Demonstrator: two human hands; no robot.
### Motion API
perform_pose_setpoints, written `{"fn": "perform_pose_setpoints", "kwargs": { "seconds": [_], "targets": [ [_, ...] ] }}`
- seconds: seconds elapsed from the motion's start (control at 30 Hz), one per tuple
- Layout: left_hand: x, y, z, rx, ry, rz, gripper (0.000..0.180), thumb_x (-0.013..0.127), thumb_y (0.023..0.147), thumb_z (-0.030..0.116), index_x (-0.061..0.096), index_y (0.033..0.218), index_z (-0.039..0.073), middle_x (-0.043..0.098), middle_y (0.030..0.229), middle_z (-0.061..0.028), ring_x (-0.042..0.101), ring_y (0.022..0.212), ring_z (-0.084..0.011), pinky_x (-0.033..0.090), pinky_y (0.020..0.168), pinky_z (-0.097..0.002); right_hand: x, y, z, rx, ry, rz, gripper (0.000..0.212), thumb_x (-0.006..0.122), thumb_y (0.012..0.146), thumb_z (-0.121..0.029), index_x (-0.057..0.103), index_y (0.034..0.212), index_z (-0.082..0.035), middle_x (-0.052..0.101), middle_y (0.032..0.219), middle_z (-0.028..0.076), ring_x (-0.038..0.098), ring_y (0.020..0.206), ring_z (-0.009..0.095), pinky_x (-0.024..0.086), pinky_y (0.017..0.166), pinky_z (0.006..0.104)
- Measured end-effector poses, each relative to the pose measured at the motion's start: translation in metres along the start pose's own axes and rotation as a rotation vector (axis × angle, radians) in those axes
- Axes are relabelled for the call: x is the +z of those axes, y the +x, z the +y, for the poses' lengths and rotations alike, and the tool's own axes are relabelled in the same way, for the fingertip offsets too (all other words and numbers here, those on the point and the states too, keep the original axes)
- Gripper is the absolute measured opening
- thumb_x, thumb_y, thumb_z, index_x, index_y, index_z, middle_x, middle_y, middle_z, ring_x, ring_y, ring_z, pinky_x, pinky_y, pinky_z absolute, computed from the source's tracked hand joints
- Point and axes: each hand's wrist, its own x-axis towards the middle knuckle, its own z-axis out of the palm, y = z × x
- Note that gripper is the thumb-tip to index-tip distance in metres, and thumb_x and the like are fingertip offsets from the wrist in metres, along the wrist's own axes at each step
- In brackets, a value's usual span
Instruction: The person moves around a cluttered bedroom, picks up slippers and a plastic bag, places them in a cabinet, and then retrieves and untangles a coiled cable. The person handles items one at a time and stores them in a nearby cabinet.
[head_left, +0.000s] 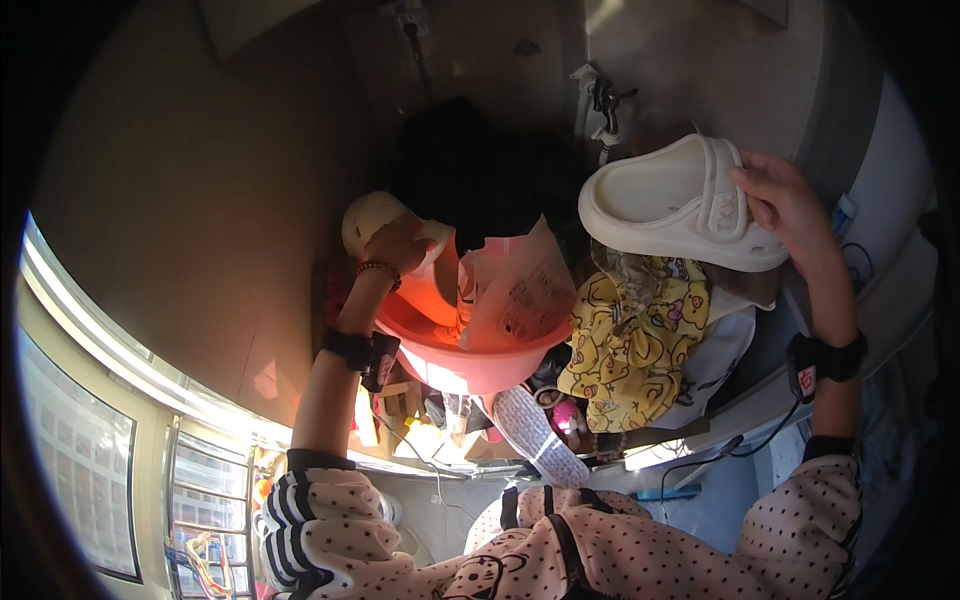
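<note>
Cream clog (672, 205) held up in my right hand (785, 205), fingers clamped on strap, above yellow cloth (640, 335). Left hand (395, 245) grips second clog (372, 218) over pink basin (450, 365). Both lifted; next needs steady carry.

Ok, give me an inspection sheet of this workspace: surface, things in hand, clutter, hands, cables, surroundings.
Surface: no bare work surface seen; everything sits on a heap.
Things in hand: cream clog shoe held up; second cream shoe at the rim of the pink basin.
Clutter: yellow printed cloth, black bundle, plastic bag in the basin, patterned shoe sole.
Hands: right hand grips the clog's heel end; left hand grips the other shoe.
Cables: black cable below the right wrist.
Surroundings: brown wall, window at lower left.
</note>
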Motion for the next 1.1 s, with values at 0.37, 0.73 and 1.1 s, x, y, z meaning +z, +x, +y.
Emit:
{"fn": "perform_pose_setpoints", "kwargs": {
  "seconds": [0.37, 0.73, 1.1],
  "targets": [
    [-0.073, -0.068, 0.052, 0.283, -0.18, 0.595, 0.025, 0.066, 0.08, 0.014, 0.06, 0.103, 0.005, 0.067, 0.089, -0.0115, 0.064, 0.073, -0.0257, 0.052, 0.067, -0.0329, -0.009, -0.003, 0.013, 0.021, -0.056, -0.056, 0.025, 0.054, 0.09, -0.015, 0.059, 0.107, 0.003, 0.047, 0.055, -0.006, 0.034, 0.042, 0.001, 0.028, 0.042, 0.0169],
    [-0.111, -0.14, 0.093, 0.537, -0.533, 0.305, 0.024, 0.066, 0.079, -0.003, 0.059, 0.102, 0.0, 0.063, 0.085, -0.005, 0.059, 0.074, -0.0099, 0.049, 0.071, -0.0227, -0.012, -0.019, -0.001, -0.072, -0.084, -0.288, 0.034, 0.055, 0.081, -0.015, 0.059, 0.109, 0.004, 0.058, 0.083, 0.0, 0.05, 0.071, 0.005, 0.039, 0.061, 0.0194],
    [-0.046, -0.157, 0.14, 0.638, -0.67, -0.242, 0.025, 0.069, 0.074, -0.007, 0.06, 0.097, -0.005, 0.064, 0.095, -0.0099, 0.063, 0.074, -0.015, 0.051, 0.069, -0.0259, 0.011, -0.07, 0.014, -0.111, -0.449, -0.363, 0.045, 0.078, 0.07, -0.021, 0.059, 0.108, -0.004, 0.063, 0.098, 0.01, 0.06, 0.084, 0.015, 0.047, 0.071, 0.028]
  ]
}}
